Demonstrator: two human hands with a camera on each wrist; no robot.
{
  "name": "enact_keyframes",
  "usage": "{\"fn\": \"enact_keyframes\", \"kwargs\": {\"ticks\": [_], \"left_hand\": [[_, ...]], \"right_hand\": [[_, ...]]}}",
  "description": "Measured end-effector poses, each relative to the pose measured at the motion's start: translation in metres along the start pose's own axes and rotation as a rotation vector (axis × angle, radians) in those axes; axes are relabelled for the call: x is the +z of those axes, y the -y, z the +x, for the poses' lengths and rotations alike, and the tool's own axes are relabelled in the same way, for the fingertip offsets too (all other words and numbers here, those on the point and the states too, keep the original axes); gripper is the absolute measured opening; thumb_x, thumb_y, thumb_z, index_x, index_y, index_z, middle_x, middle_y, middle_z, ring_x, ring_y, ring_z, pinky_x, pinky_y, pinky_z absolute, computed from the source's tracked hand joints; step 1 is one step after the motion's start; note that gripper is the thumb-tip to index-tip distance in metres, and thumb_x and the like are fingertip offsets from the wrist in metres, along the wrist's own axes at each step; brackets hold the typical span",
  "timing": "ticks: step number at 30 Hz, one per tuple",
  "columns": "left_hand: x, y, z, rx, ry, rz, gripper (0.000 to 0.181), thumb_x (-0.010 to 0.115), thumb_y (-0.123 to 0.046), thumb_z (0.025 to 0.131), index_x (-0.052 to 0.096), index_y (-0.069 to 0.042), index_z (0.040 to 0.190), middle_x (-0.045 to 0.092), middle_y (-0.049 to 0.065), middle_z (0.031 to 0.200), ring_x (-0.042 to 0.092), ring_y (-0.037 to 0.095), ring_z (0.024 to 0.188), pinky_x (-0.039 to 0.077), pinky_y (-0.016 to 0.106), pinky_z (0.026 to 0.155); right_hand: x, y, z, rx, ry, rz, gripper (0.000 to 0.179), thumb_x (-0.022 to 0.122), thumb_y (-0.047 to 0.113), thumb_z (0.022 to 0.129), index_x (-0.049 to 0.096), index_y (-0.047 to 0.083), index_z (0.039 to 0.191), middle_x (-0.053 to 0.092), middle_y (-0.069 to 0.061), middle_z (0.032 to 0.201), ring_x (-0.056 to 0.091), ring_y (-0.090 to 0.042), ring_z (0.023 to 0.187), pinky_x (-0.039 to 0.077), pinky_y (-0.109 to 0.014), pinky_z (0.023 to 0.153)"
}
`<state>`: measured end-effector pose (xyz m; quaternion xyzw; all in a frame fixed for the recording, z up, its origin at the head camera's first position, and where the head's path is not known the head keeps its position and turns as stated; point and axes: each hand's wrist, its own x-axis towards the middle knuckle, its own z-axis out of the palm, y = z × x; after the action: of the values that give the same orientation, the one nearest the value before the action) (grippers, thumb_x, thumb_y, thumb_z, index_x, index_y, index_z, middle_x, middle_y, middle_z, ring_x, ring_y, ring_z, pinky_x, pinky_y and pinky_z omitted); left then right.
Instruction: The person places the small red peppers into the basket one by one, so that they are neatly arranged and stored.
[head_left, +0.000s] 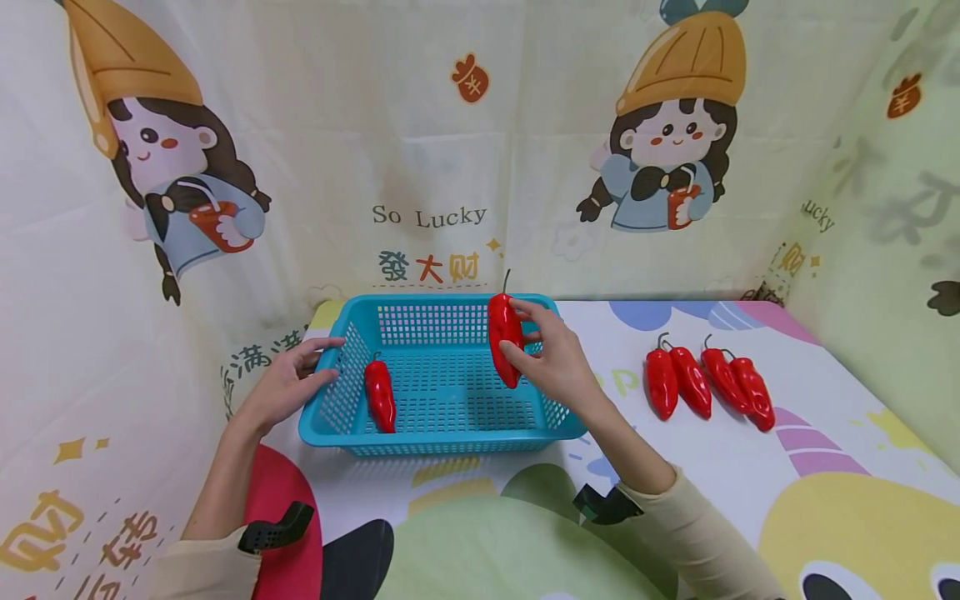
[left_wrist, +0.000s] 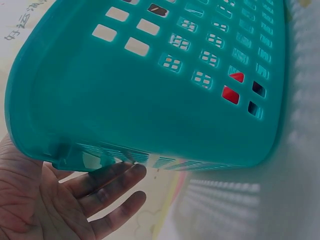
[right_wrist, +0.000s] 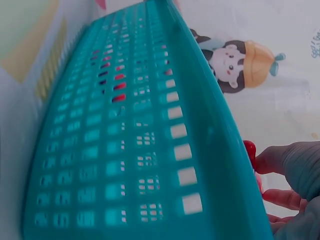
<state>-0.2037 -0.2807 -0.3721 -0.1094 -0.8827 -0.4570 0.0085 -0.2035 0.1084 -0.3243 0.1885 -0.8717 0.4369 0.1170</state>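
Note:
A glossy red chili pepper (head_left: 504, 340) hangs above the right part of the blue plastic basket (head_left: 450, 437), stem up. My right hand (head_left: 553, 354) pinches it from the right between thumb and fingers. In the right wrist view the basket's side hides most of that pepper; only a bit of red shows by the fingertips. My left hand (head_left: 288, 385) grips the basket's left rim, thumb and forefinger over the edge. In the left wrist view its other fingers (left_wrist: 107, 192) lie outside, below the rim. Another red chili pepper (head_left: 380, 395) lies inside the basket, on the left.
Several red chili peppers (head_left: 724, 382) lie side by side on the patterned tablecloth (head_left: 622, 550), to the basket's right. A printed cloth wall (head_left: 337, 150) stands close behind the basket, and more cloth hangs at the left and right.

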Motion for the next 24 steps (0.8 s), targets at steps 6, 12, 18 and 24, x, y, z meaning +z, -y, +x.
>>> {"fn": "enact_keyframes", "kwargs": {"ticks": [6, 12, 18, 24], "left_hand": [[0.0, -0.001, 0.001, -0.008, 0.003, 0.0, 0.06, 0.065, -0.013, 0.099, 0.042, -0.004, 0.154, 0.049, 0.032, 0.146, 0.06, 0.05, 0.12, 0.061, 0.047, 0.085], [0.0, 0.0, 0.001, -0.008, 0.008, -0.003, 0.06, 0.064, -0.013, 0.099, 0.042, -0.004, 0.154, 0.049, 0.031, 0.146, 0.059, 0.05, 0.121, 0.061, 0.046, 0.085], [0.0, 0.0, 0.0, -0.003, 0.009, -0.002, 0.06, 0.065, -0.014, 0.1, 0.041, -0.005, 0.155, 0.047, 0.032, 0.146, 0.057, 0.051, 0.123, 0.061, 0.048, 0.085], [0.0, 0.0, 0.001, -0.01, 0.014, -0.001, 0.063, 0.066, -0.015, 0.099, 0.04, -0.005, 0.155, 0.047, 0.032, 0.147, 0.057, 0.051, 0.123, 0.061, 0.048, 0.085]], "right_hand": [[0.01, 0.007, 0.002, -0.004, 0.019, 0.01, 0.077, 0.082, 0.013, 0.085, 0.044, 0.01, 0.152, 0.055, -0.016, 0.142, 0.062, -0.034, 0.114, 0.062, -0.045, 0.079], [0.017, 0.01, 0.004, -0.003, 0.044, 0.004, 0.079, 0.083, 0.015, 0.085, 0.044, 0.011, 0.153, 0.055, -0.015, 0.143, 0.062, -0.034, 0.115, 0.063, -0.045, 0.078], [0.025, 0.011, 0.005, -0.007, 0.078, 0.009, 0.077, 0.082, 0.013, 0.085, 0.044, 0.01, 0.152, 0.054, -0.016, 0.143, 0.063, -0.033, 0.114, 0.063, -0.043, 0.079], [0.033, 0.016, 0.006, 0.016, 0.108, 0.008, 0.078, 0.082, 0.012, 0.085, 0.043, 0.009, 0.152, 0.055, -0.015, 0.142, 0.063, -0.032, 0.114, 0.063, -0.041, 0.078]]}}
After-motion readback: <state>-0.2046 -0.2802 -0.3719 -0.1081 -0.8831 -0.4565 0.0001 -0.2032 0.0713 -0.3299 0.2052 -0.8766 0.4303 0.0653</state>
